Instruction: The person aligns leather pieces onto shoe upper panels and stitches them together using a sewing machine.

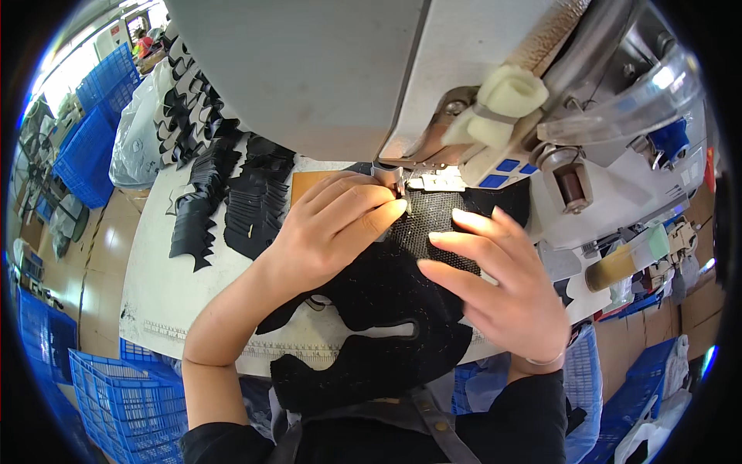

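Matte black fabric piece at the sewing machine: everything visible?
The matte black fabric piece looks soft, specked with lint, with curved lobes and a rounded notch showing the white tabletop. A dark mesh panel lies at its upper part; whether joined is unclear. It lies mostly flat, lower end overhanging the table edge. The bare left hand is near its upper end, the bare right hand over the mesh; contact unclear.

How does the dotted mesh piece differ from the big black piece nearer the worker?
The mesh piece has a net of pale dots; the black piece looks mostly plain, with light specks.
The mesh piece shows a smaller area, while the black piece spreads wider, with curved cut-outs.
The mesh piece lies between the two hands; the black piece reaches past the table's near edge.
Both are dark.
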{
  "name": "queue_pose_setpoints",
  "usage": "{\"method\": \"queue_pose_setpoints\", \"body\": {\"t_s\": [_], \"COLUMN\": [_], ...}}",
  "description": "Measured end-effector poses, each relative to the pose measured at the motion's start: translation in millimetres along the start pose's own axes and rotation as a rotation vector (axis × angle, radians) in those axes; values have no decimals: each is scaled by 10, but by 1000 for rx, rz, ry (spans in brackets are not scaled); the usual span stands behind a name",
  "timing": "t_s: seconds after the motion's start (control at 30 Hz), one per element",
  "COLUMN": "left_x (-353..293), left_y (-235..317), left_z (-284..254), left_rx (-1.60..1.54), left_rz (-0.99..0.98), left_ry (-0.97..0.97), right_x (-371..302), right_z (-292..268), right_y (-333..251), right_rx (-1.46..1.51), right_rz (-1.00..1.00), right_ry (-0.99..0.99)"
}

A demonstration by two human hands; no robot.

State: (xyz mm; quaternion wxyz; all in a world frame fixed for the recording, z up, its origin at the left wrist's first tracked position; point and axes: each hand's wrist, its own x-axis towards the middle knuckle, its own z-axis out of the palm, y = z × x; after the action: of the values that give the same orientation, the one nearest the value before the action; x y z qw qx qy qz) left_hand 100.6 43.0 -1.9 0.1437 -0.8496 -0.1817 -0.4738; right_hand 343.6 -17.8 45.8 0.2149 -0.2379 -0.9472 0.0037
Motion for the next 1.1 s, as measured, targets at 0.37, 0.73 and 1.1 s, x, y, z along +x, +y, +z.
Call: {"method": "queue_pose_setpoints", "body": {"t_s": [0.37, 0.73, 1.1], "left_x": [67, 106, -91], "left_y": [50, -56, -380], "left_z": [38, -176, -357], "left_rx": [23, -81, -1093], "left_rz": [-67, -109, -915], "left_ry": [8, -59, -573], "right_x": [226, 215, 181], "right_z": [421, 567, 306], "right_y": [35, 207, 115], "right_rx": [-374, -306, -443], "right_rz": [-121, -68, 23], "right_ry": [514, 577, 421]}}
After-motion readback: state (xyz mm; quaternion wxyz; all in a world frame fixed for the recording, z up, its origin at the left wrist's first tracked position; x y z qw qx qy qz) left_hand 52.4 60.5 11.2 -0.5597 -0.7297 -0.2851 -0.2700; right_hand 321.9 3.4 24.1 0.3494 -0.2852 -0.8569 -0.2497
